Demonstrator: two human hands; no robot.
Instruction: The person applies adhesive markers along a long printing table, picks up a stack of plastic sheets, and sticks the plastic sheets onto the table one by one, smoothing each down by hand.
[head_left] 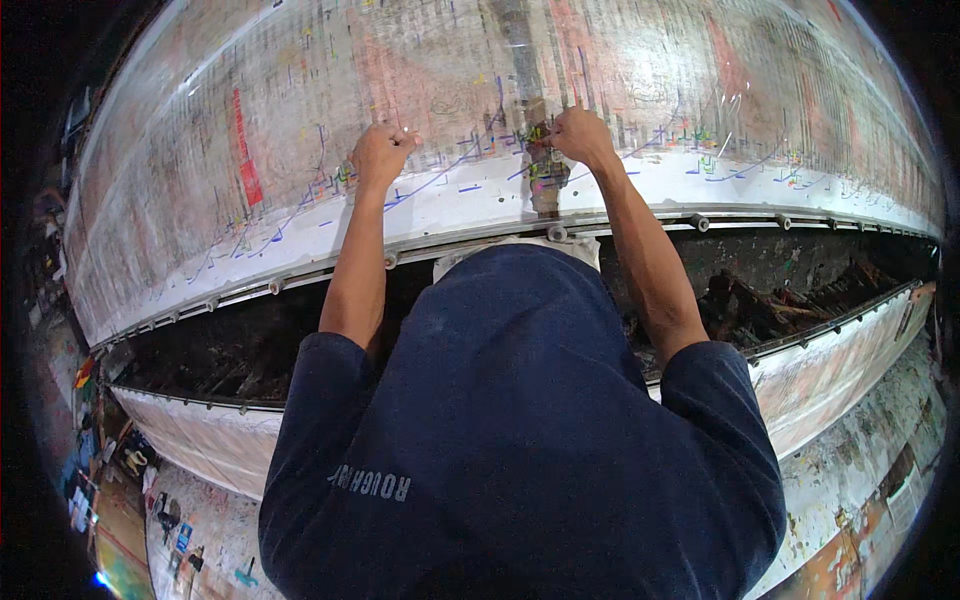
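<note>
Both my arms reach forward over a long, stained work table (pixel 440 208) covered with colored pen marks and paint streaks. My left hand (pixel 385 155) is closed in a pinch just above the surface, thumb and fingertips together. Farther right, my right hand (pixel 580 136) is likewise closed, beside a dark stain strip (pixel 546 190) that runs across the table. The two hands are apart at about the same distance from me. Whatever the fingers hold, if anything, is too small or thin to make out.
A metal rail (pixel 645 222) with round bolts (pixel 699 222) runs along the table's near edge. Below it lies a dark trough with scraps (pixel 780 305). A red mark (pixel 249 180) is at left. Tools and clutter (pixel 182 535) lie on the paint-spotted floor at lower left.
</note>
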